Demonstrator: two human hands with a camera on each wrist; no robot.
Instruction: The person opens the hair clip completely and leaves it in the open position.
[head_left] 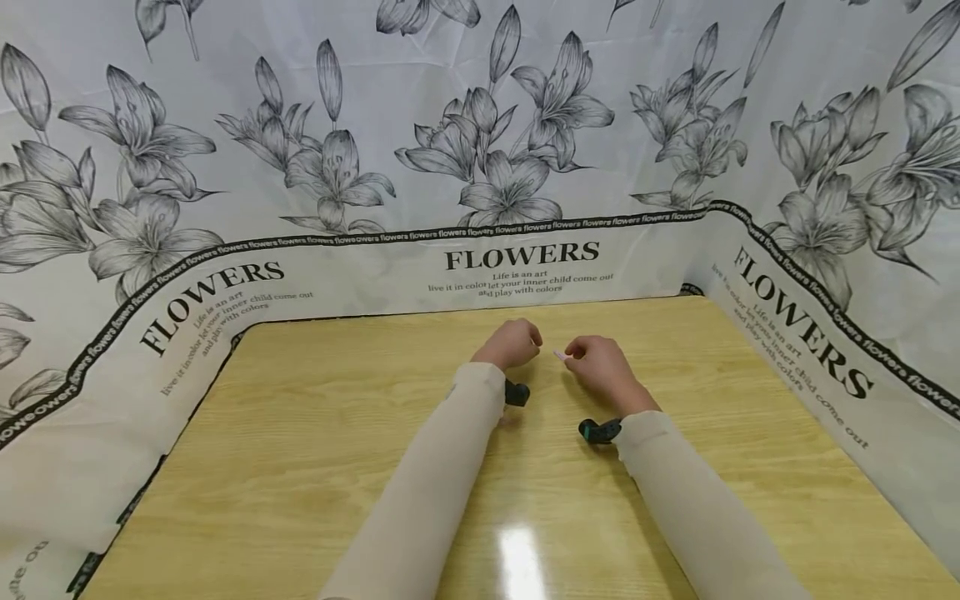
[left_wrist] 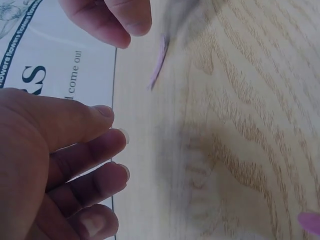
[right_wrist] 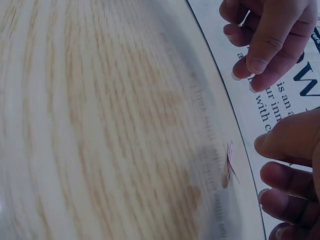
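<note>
A thin pale purple strip (head_left: 559,355) shows between the hands, close to the right fingertips. In the left wrist view the strip (left_wrist: 159,62) appears apart from both hands. Its strands (right_wrist: 229,165) cross in the right wrist view; whether it lies flat on the wood I cannot tell. My left hand (head_left: 513,343) is a little to its left, fingers loosely bent, thumb apart from them, nothing held. On the other side my right hand (head_left: 600,364) has bent fingers with a gap to the thumb. No grip on the strip shows.
Both hands are over a wood-grain table (head_left: 337,450). White flower-printed cloth (head_left: 360,275) surrounds its back and sides. Dark devices sit at the left wrist (head_left: 516,393) and right wrist (head_left: 598,431). A smooth pink piece (left_wrist: 311,222) enters the left wrist view's corner, its kind unclear.
</note>
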